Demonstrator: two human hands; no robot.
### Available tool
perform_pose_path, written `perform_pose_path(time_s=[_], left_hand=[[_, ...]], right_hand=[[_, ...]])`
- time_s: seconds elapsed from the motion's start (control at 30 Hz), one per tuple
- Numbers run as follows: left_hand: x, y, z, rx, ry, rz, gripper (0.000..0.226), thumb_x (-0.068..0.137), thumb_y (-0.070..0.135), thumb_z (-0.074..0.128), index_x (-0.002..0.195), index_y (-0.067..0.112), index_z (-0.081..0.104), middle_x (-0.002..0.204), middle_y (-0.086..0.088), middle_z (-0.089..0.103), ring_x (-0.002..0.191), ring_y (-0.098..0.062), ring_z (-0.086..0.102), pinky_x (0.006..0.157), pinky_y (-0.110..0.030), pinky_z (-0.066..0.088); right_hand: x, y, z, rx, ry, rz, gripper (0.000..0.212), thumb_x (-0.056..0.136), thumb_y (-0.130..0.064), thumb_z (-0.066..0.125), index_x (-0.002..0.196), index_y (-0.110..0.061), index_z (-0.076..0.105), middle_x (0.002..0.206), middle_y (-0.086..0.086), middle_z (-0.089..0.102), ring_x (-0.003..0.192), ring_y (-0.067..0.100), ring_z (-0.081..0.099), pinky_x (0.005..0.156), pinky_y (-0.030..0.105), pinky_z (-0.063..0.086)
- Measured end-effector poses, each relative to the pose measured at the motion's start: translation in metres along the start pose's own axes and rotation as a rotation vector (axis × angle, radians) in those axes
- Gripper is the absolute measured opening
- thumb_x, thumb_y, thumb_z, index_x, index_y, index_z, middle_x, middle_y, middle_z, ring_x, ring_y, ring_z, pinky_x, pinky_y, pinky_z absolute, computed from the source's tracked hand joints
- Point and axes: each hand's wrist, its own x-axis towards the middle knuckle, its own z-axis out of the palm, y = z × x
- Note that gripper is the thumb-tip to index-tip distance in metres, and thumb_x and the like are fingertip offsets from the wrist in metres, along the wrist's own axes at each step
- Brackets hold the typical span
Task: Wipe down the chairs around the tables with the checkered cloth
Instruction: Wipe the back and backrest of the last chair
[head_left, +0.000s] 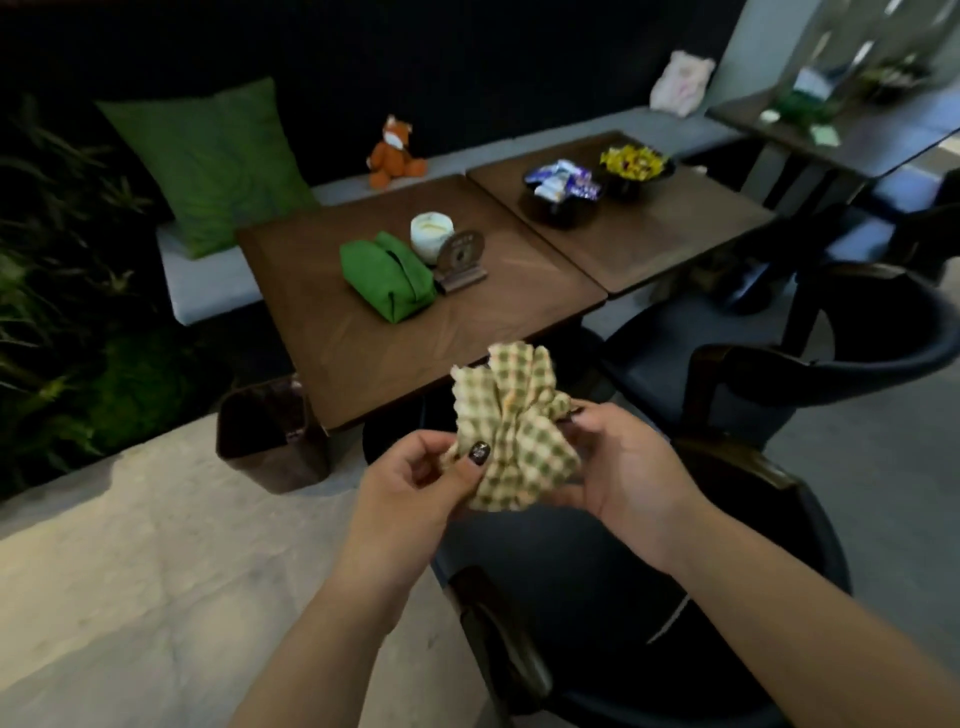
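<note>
Left hand (415, 480) pinches the green-and-cream checkered cloth (511, 431) w/ thumb & fingers; right hand (621, 465) grips its other side, prob. bunching it into a wiping pad. Cloth held above the dark round-backed chair (748, 499). Dark bin (272, 434) at 9 o'clock, brown wooden table (363, 332) at 12, second dark chair (852, 358) at 2 crowds access.

small wooden table sign (460, 258), lettering too blurred to read
</note>
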Motion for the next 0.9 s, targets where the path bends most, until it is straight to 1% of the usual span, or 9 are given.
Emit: perform_pose_path(time_s=[0.1,0.2,0.37,0.43,0.57,0.63,0.7,0.8,0.9], left_hand=[[-0.014,0.024,-0.006,0.087,-0.035,0.176,0.013,0.084,0.015,0.07,0.08,0.026,0.073,0.078,0.005,0.073,0.072,-0.004,0.068,0.064,-0.018,0.055],[-0.027,0.041,-0.011,0.105,-0.025,0.286,0.01,0.085,0.018,0.069,0.08,0.025,0.074,0.078,0.006,0.073,0.072,-0.001,0.067,0.061,-0.012,0.05],[-0.046,0.057,-0.017,0.095,0.036,0.369,0.013,0.088,0.025,0.065,0.079,0.031,0.072,0.078,0.009,0.072,0.071,0.001,0.065,0.059,-0.011,0.048],[-0.054,0.063,-0.012,0.153,-0.014,0.371,0.013,0.091,0.03,0.062,0.079,0.032,0.068,0.077,0.008,0.07,0.07,-0.002,0.063,0.058,-0.015,0.048],[-0.074,0.081,0.013,0.222,-0.127,0.414,0.013,0.094,0.03,0.059,0.082,0.033,0.065,0.083,0.002,0.071,0.078,-0.013,0.067,0.07,-0.035,0.054],[-0.084,0.093,0.031,0.163,-0.115,0.457,0.015,0.094,0.027,0.06,0.081,0.03,0.067,0.083,-0.009,0.071,0.076,-0.018,0.065,0.069,-0.039,0.05],[-0.09,0.108,0.046,0.072,-0.061,0.447,0.022,0.094,0.024,0.06,0.076,0.033,0.068,0.077,-0.007,0.072,0.07,-0.016,0.066,0.063,-0.035,0.051],[-0.093,0.12,0.066,0.136,0.011,0.48,0.018,0.094,0.026,0.061,0.079,0.033,0.067,0.077,-0.007,0.072,0.074,-0.028,0.07,0.064,-0.046,0.058],[-0.095,0.115,0.1,0.291,-0.011,0.54,0.008,0.093,0.023,0.062,0.087,0.027,0.065,0.078,-0.014,0.07,0.073,-0.039,0.064,0.073,-0.055,0.054]], right_hand=[[-0.023,-0.012,0.01,0.019,0.065,-0.057,0.03,0.093,-0.034,0.053,0.11,-0.014,0.068,0.102,0.012,0.069,0.09,0.026,0.067,0.073,0.043,0.057],[-0.046,-0.018,0.018,-0.227,0.112,-0.203,0.013,0.09,-0.014,0.062,0.099,-0.007,0.068,0.097,0.015,0.071,0.085,0.025,0.069,0.07,0.033,0.058],[-0.095,-0.027,0.009,-1.166,0.098,-0.215,0.009,0.088,-0.013,0.062,0.091,-0.008,0.069,0.091,0.013,0.069,0.078,0.015,0.063,0.066,0.026,0.048],[-0.116,-0.034,0.0,-1.438,0.125,-0.203,0.021,0.092,-0.023,0.057,0.113,-0.02,0.063,0.115,0.001,0.063,0.103,0.012,0.059,0.082,0.026,0.049],[-0.158,-0.045,0.014,-1.102,0.468,-1.08,0.051,0.096,-0.022,0.048,0.146,-0.013,0.037,0.15,-0.003,0.037,0.138,0.006,0.032,0.112,0.027,0.032],[-0.169,-0.034,0.016,-1.158,0.408,-1.347,0.053,0.095,-0.019,0.043,0.146,-0.006,0.035,0.154,0.005,0.032,0.142,0.016,0.029,0.115,0.028,0.027],[-0.17,0.0,-0.003,-1.578,0.111,-1.096,0.055,0.097,-0.029,0.039,0.149,-0.014,0.031,0.158,0.005,0.023,0.145,0.017,0.019,0.117,0.029,0.019],[-0.18,0.025,-0.063,-1.908,-0.243,-0.108,0.042,0.1,-0.041,0.036,0.13,-0.016,0.052,0.141,0.008,0.045,0.127,0.021,0.044,0.105,0.035,0.037],[-0.186,-0.002,-0.12,-1.693,-0.182,-0.088,0.032,0.097,-0.044,0.045,0.096,-0.016,0.059,0.091,-0.003,0.059,0.084,0.018,0.057,0.071,0.03,0.044]])
